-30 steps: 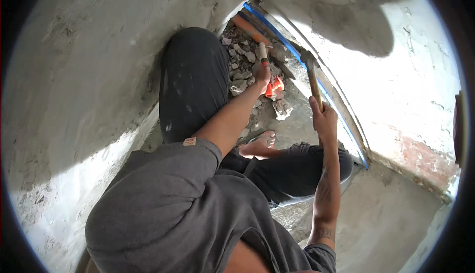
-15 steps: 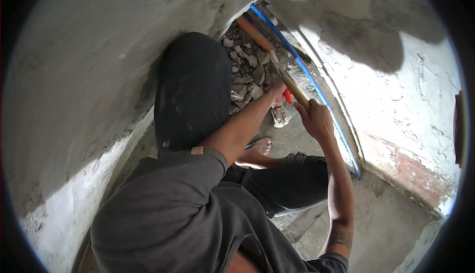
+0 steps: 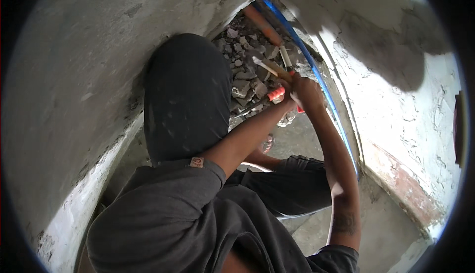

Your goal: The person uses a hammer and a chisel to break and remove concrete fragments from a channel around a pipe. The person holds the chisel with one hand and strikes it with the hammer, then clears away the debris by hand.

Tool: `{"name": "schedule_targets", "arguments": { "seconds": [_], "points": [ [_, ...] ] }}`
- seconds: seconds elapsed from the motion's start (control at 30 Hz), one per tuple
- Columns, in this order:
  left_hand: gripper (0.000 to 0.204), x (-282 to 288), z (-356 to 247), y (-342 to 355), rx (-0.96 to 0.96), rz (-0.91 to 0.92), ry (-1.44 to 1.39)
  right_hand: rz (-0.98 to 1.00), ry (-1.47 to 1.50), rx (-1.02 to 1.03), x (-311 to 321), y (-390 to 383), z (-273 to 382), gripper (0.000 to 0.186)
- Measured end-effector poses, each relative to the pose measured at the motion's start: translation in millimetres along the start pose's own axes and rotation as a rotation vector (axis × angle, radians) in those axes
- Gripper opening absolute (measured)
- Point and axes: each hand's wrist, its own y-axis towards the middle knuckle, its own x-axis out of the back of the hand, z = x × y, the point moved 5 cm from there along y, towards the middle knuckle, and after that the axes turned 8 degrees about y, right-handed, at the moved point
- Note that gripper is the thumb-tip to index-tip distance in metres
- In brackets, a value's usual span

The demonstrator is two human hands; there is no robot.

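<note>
Upper centre: wedge-shaped strip of grey concrete floor (image 3: 299, 139) between the smooth grey plastered wall (image 3: 74, 75) and the sunlit white plastered wall (image 3: 410, 119) holds a bed of broken grey rubble chunks (image 3: 241, 50). In the same wedge, a round orange-brown pipe (image 3: 262, 25) slants down from the top; a long blue pipe (image 3: 302, 50) curves along the white wall's foot.

Hands crowded together right of upper centre, over the rubble's lower edge. Right hand (image 3: 308, 91): forearm up from lower right, elbow bent, fingers clenched round a brown wooden tool handle (image 3: 281, 73), which points to upper left. Left hand (image 3: 286, 97): forearm rising diagonally past the knee in black trousers (image 3: 188, 99), fingers curled, partly covered; cannot tell what it grasps. At its left side, a ribbed orange-red grip (image 3: 275, 93) with a thin dark rod toward lower left. Just above the hands, a pale cylindrical stick (image 3: 284, 56), dark at its lower end
</note>
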Motion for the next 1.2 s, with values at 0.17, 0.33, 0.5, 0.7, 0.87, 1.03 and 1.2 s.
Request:
{"name": "schedule_targets", "arguments": {
  "seconds": [0.17,0.33,0.5,0.7,0.87,1.03,1.2],
  "points": [
    [0.038,3.8,-2.7,-2.7,-0.006,-0.003,0.024,0.054,-0.03,-0.122,-9.7,27.5,-6.5,0.052],
    [0.034,2.3,-0.7,-8.3,0.004,-0.011,0.059,0.008,-0.103,0.038,-2.5,7.1,20.4,0.049],
    [0.031,-3.4,-2.4,-5.6,0.013,-0.026,0.137,0.056,-0.176,0.014,-9.2,29.5,-11.2,0.031],
    [0.028,13.4,-4.3,-10.8,0.008,-0.042,0.115,-0.029,-0.252,0.208,-32.1,5.3,14.1,0.028],
    [0.025,-22.9,1.4,-7.3,0.044,-0.016,0.249,0.042,-0.258,-0.076,-36.3,31.8,-53.4,0.045],
    [0.023,-0.7,-4.1,-9.1,0.029,-0.022,0.184,0.051,-0.214,0.032,-25.3,14.7,11.8,0.056],
    [0.021,-9.3,-9.9,-9.4,0.047,-0.019,0.305,0.016,-0.242,0.054,-43.8,36.1,-33.4,0.033]
  ]
}}
